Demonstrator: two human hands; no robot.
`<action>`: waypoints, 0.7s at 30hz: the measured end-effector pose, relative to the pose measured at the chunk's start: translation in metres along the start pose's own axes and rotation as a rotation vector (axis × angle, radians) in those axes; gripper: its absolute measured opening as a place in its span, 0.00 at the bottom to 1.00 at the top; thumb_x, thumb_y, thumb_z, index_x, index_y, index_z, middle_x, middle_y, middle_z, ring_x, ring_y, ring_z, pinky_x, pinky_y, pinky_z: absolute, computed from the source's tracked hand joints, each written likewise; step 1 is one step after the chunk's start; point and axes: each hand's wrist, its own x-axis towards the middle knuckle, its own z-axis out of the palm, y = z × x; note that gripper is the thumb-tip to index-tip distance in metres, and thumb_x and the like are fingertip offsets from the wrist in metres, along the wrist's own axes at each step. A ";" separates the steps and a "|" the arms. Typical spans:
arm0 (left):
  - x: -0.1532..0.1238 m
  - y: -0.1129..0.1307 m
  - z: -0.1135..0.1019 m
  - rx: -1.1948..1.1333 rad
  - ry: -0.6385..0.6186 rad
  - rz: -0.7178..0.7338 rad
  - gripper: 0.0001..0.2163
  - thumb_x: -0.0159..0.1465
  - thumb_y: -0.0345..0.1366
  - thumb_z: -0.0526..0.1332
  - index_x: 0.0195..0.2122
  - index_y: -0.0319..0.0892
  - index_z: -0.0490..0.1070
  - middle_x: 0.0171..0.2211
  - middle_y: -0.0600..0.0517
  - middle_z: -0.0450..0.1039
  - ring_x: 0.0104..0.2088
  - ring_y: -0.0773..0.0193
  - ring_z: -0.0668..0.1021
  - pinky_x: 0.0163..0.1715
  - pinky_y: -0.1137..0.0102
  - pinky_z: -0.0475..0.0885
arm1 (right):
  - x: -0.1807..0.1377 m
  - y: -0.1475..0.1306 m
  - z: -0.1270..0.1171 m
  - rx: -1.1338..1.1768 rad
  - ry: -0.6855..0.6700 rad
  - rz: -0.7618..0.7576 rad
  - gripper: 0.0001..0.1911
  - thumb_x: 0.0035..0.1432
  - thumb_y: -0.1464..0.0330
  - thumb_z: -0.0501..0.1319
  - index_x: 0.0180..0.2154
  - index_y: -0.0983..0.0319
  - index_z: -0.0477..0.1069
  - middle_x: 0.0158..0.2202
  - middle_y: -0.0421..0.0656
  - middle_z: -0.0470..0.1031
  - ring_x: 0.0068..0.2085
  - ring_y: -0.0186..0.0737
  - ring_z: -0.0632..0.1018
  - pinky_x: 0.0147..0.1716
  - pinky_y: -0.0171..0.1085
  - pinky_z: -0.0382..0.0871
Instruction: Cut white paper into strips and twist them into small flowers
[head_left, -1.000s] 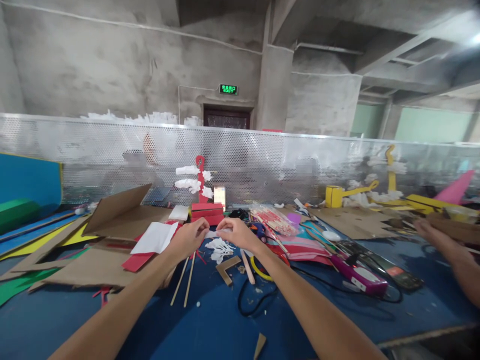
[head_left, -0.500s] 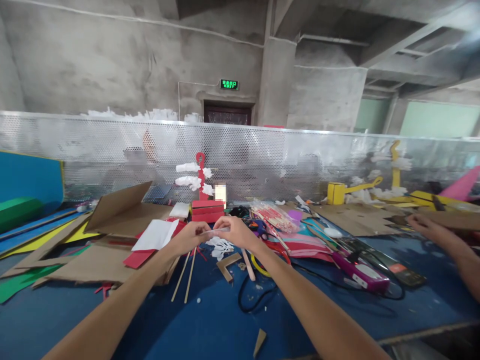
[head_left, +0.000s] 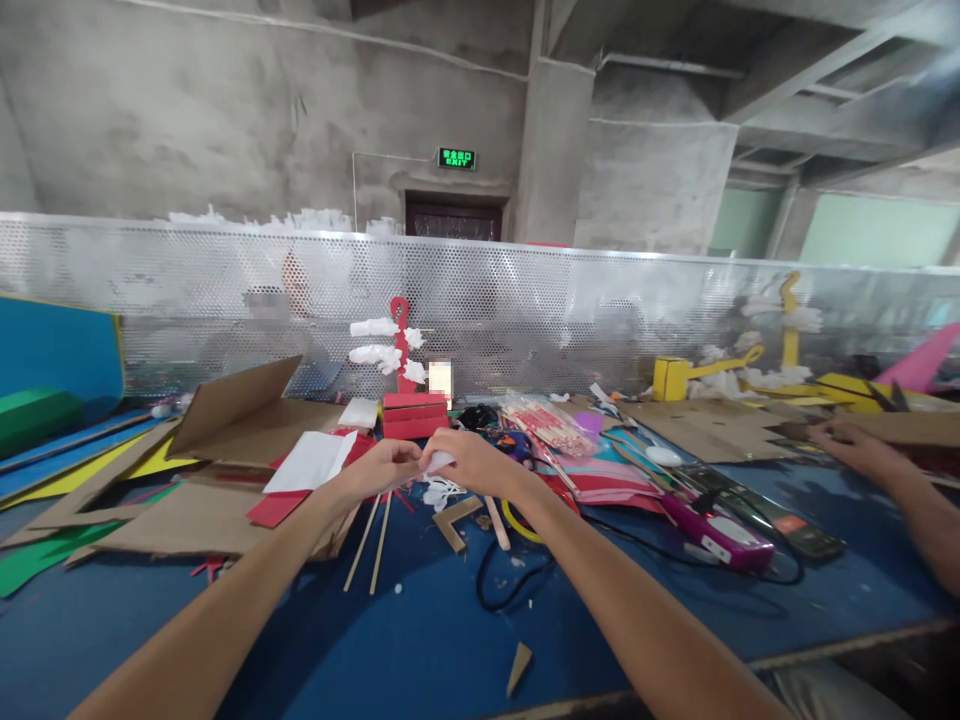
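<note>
The blue counter (head_left: 390, 650) spreads out under both of the person's arms, littered from end to end, and a perforated metal screen (head_left: 525, 310) runs along its far edge, well beyond the hands. Off to the left of the left hand lies a heap of brown cardboard sheets (head_left: 225, 420), with a white sheet (head_left: 311, 462) resting on red paper just beside that hand. Straight past the fingertips stands a red model (head_left: 409, 400) on a stepped base, white tufts stuck to its upright. Away to the right of the right hand, a purple glue gun (head_left: 716, 535) lies on the counter, and further that way a co-worker's hand (head_left: 855, 445) rests on cardboard. The left hand (head_left: 386, 468) and right hand (head_left: 472, 462) meet out in front, raised a little over the counter, fingertips pinched together on a small white piece (head_left: 439, 462) held between them; each hand is closed tight around it, and most of it is hidden by the fingers. Just below the hands sits a little pile of white scraps (head_left: 439, 492), with an L-shaped bit of cardboard (head_left: 456, 522) near it, and two thin wooden sticks (head_left: 371, 545) lie under the left wrist.
</note>
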 end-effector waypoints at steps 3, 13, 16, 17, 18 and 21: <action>-0.002 0.002 -0.001 0.028 -0.017 -0.024 0.17 0.55 0.51 0.61 0.27 0.38 0.69 0.20 0.56 0.65 0.19 0.71 0.63 0.19 0.75 0.53 | -0.001 0.000 -0.002 -0.019 0.008 0.020 0.06 0.56 0.75 0.60 0.37 0.61 0.72 0.37 0.42 0.73 0.38 0.36 0.73 0.41 0.33 0.62; 0.004 -0.011 0.001 0.076 -0.030 -0.034 0.21 0.54 0.54 0.60 0.30 0.37 0.69 0.21 0.55 0.64 0.19 0.72 0.61 0.19 0.75 0.53 | -0.001 0.006 0.000 -0.053 0.044 0.001 0.08 0.55 0.75 0.61 0.38 0.62 0.75 0.36 0.42 0.74 0.36 0.35 0.74 0.39 0.32 0.63; 0.007 -0.017 0.001 0.069 -0.045 -0.015 0.20 0.55 0.53 0.61 0.31 0.37 0.69 0.22 0.55 0.64 0.19 0.72 0.62 0.20 0.76 0.54 | -0.001 0.008 0.000 -0.041 0.030 -0.020 0.07 0.56 0.74 0.61 0.37 0.61 0.76 0.35 0.42 0.75 0.36 0.35 0.75 0.39 0.31 0.63; 0.008 -0.017 0.001 0.068 -0.048 -0.014 0.20 0.55 0.53 0.61 0.30 0.37 0.69 0.21 0.56 0.64 0.19 0.72 0.61 0.20 0.76 0.54 | -0.001 0.008 -0.001 -0.035 0.025 -0.026 0.07 0.56 0.73 0.61 0.36 0.61 0.77 0.35 0.42 0.75 0.36 0.35 0.75 0.39 0.31 0.63; 0.008 -0.017 0.001 0.065 -0.048 -0.015 0.20 0.54 0.53 0.61 0.30 0.37 0.68 0.21 0.56 0.63 0.19 0.72 0.61 0.19 0.76 0.53 | -0.001 0.008 -0.001 -0.031 0.024 -0.029 0.06 0.57 0.72 0.61 0.36 0.61 0.77 0.35 0.42 0.75 0.36 0.35 0.75 0.39 0.31 0.63; 0.006 -0.014 0.000 0.053 -0.031 -0.008 0.20 0.54 0.53 0.61 0.29 0.37 0.67 0.20 0.56 0.63 0.19 0.72 0.61 0.19 0.76 0.54 | -0.001 0.008 -0.002 -0.044 0.032 -0.025 0.07 0.58 0.69 0.60 0.37 0.61 0.77 0.36 0.43 0.76 0.38 0.36 0.75 0.41 0.32 0.64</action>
